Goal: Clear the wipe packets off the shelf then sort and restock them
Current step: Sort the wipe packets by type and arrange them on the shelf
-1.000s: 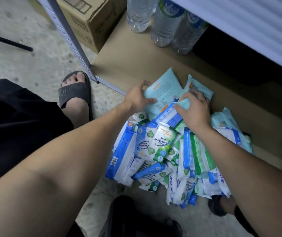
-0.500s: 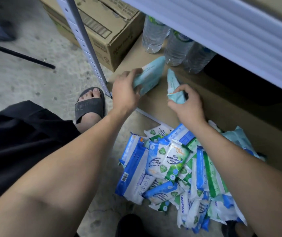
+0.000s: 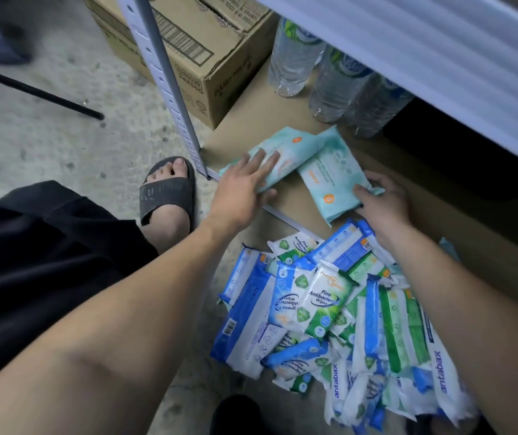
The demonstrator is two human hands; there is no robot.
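Observation:
Two pale teal wipe packets lie flat side by side on the brown bottom shelf board (image 3: 439, 221). My left hand (image 3: 245, 186) rests with straight fingers on the left teal packet (image 3: 295, 146). My right hand (image 3: 383, 199) holds the near end of the right teal packet (image 3: 330, 180), thumb on top. A heap of several blue, green and white wipe packets (image 3: 323, 302) spills from the shelf's front edge onto the floor, below both hands.
A cardboard box (image 3: 204, 58) and three water bottles (image 3: 292, 58) stand at the back of the board. The grey shelf upright (image 3: 163, 89) rises beside my sandalled foot (image 3: 170, 196). An upper shelf edge (image 3: 439, 58) overhangs. A black rod (image 3: 32, 89) crosses the concrete floor.
Both hands lifted one teal packet each out of the heap, carried them toward the back left and laid them flat on the board. My left hand has opened on its packet.

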